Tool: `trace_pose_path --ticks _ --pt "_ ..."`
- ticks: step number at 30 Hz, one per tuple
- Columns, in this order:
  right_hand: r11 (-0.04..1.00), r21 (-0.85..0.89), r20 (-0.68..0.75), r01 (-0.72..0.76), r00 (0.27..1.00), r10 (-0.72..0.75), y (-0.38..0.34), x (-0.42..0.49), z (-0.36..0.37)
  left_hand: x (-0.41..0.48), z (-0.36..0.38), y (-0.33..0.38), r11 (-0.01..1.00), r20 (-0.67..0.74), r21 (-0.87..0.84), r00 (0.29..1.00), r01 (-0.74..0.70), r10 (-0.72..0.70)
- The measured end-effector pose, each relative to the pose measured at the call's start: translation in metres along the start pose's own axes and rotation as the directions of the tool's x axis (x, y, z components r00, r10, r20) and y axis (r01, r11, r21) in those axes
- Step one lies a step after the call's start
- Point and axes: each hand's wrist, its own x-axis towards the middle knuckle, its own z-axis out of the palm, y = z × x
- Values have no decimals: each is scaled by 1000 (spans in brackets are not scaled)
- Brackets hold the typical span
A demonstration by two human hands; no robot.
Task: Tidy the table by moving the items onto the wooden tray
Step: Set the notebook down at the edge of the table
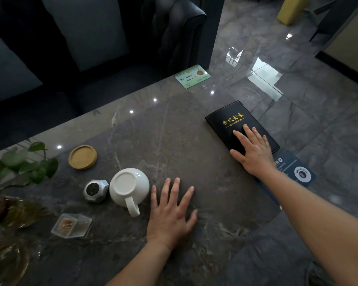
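My right hand (253, 151) lies flat, fingers spread, on the near end of a black notebook (232, 122) with gold lettering at the table's right edge. My left hand (171, 215) rests flat and open on the bare stone table (174, 131), just right of a white mug (129, 187) that stands upside down with its handle toward me. Left of the mug sits a small silver faceted container (96, 190). A round wooden coaster (82, 156) lies behind it. A clear plastic box (71, 225) of toothpicks lies nearer me. No wooden tray is in view.
A green card (193, 76) lies at the table's far edge and a dark blue card (296, 170) at the right edge, partly under my right forearm. A leafy plant (27, 164) and glassware (6, 261) stand at the left. A dark sofa (91, 38) sits behind the table.
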Motion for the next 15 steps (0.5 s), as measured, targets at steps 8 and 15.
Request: trace_pose_path --ticks 8,15 --pt "996 -48 52 70 996 -68 10 6 -4 0 0 1 1000 1 9 1000 5 -5" --pt "998 -34 25 57 998 -56 8 4 -1 0 1 0 1000 -9 13 1000 8 -8"
